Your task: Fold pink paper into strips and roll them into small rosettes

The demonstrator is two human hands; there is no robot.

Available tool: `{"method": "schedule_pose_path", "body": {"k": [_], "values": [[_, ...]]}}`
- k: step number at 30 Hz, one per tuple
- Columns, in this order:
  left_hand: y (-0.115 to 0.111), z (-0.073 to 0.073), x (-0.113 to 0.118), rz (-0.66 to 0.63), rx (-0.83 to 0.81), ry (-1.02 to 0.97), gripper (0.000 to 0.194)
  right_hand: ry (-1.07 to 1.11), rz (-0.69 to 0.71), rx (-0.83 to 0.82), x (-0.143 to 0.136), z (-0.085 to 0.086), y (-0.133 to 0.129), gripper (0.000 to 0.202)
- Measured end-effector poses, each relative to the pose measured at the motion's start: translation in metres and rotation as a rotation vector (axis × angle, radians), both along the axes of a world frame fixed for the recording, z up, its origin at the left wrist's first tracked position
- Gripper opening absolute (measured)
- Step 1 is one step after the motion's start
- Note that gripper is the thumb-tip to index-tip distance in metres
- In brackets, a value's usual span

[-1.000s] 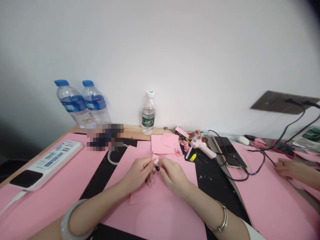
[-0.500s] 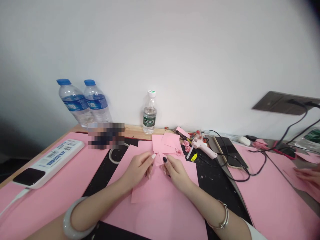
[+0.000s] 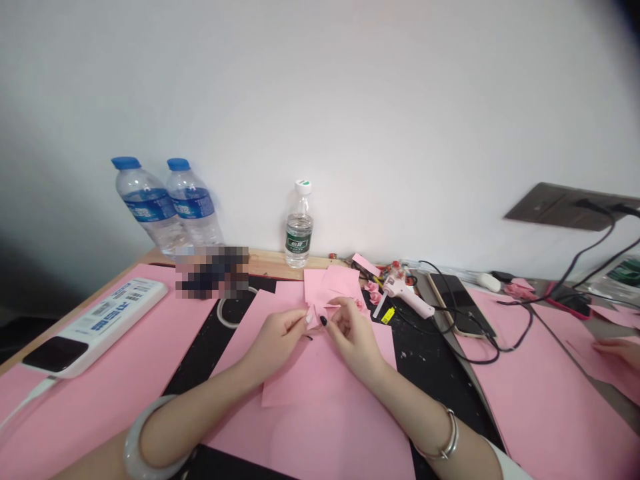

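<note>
Between my two hands is a small folded pink paper piece (image 3: pixel 315 315), held just above the pink sheets (image 3: pixel 310 427). My left hand (image 3: pixel 283 337) pinches its left side between thumb and fingers. On its right side, my right hand (image 3: pixel 353 333) has its thumb at the paper and its fingers bent around it. Small pink square papers (image 3: pixel 333 283) lie just behind my hands. Beside them are several folded pink paper roses (image 3: pixel 373 291). A pale pink glue gun (image 3: pixel 407 297) rests on its side to the right, near a yellow tag (image 3: pixel 388 315).
Blue-capped bottles (image 3: pixel 193 200) and a smaller bottle (image 3: pixel 299 227) stand by the wall. A white power bank (image 3: pixel 100 327) lies left, a white ring (image 3: pixel 226 310) nearer the middle. A phone (image 3: pixel 463 307) and black cables lie right. Another person's hand (image 3: pixel 620 350) is at far right.
My right hand's fingers have lifted and curled over the folded paper, which now sits slightly higher and is turned. The other person's hand has shifted a little to the right.
</note>
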State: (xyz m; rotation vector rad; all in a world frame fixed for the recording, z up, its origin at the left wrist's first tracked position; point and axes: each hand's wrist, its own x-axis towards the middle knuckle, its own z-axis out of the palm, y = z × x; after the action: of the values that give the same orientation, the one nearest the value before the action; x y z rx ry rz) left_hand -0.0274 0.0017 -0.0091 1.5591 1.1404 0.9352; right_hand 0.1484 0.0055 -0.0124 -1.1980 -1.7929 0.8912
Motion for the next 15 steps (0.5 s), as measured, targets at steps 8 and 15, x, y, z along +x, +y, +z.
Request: {"method": "schedule_pose_path", "body": {"k": [8, 15], "values": [[-0.0068, 0.0017, 0.0026, -0.024, 0.122, 0.130, 0.032, -0.038, 0.033, 0.013, -0.0025, -0.0031, -0.0021, 0.026], [-0.0064, -0.0010, 0.0020, 0.022, 0.155, 0.152, 0.032, -0.043, -0.007, 0.023, -0.0022, -0.0010, -0.0023, 0.030]]}}
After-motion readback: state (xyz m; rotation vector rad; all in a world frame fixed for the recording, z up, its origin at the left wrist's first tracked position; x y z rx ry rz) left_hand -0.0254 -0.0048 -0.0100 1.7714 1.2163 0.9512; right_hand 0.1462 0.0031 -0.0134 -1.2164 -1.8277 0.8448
